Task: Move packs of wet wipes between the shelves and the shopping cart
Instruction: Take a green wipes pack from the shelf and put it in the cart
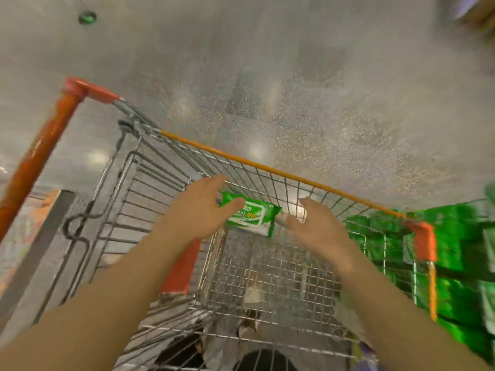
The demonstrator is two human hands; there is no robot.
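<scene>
Both forearms reach over cart [281, 172]; left hand [199, 210] grips green wipes pack [250, 215], lettering blurred.

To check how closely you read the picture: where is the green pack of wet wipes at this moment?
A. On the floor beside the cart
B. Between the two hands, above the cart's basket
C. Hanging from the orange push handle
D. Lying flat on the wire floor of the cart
B: the pack of wet wipes sits between the left hand and the right hand, over the cart, whose wire floor shows below it.
</scene>
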